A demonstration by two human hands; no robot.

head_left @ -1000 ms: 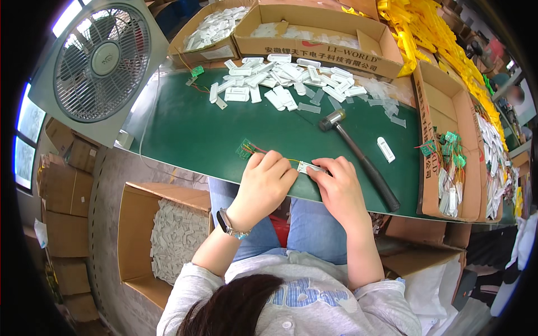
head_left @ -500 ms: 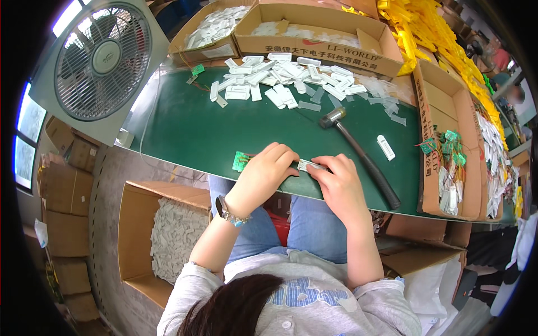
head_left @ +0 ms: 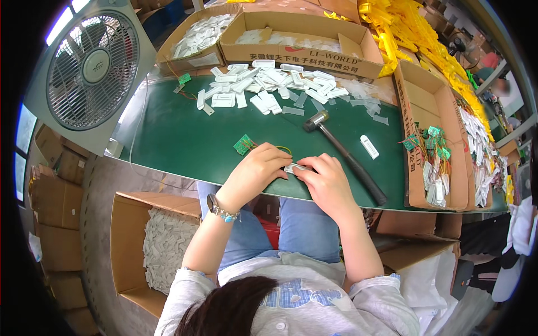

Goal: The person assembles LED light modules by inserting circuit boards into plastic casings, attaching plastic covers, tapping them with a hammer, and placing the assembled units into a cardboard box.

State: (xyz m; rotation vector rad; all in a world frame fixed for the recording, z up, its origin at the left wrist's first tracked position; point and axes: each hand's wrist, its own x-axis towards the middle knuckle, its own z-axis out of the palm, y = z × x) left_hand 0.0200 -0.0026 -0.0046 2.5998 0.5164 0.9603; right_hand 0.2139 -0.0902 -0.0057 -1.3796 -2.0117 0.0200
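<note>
Close to the table's near edge, my left hand point(head_left: 256, 169) and my right hand point(head_left: 326, 185) meet over a small white plastic casing point(head_left: 293, 167). Fingers of both hands are closed on it, the left at its left end and the right at its right end. My fingers hide much of the casing. Just beyond my left hand lies a green circuit board point(head_left: 244, 144); thin coloured wires run from it under that hand. To the right of my hands rests a hammer point(head_left: 350, 159) with a dark handle. A single white cover point(head_left: 369, 147) lies farther right.
White covers point(head_left: 269, 84) pile up at the back of the green table point(head_left: 185, 134), before cardboard boxes point(head_left: 302, 59). A box point(head_left: 412, 179) of wired boards stands right. A fan point(head_left: 95, 67) stands left; below it, an open box point(head_left: 126, 246) holds pale pieces.
The whole view has shifted slightly, moving the table's things left in the picture. The circuit board has turned and a yellow wire shows beyond my left hand. Both hands keep hold of the casing.
</note>
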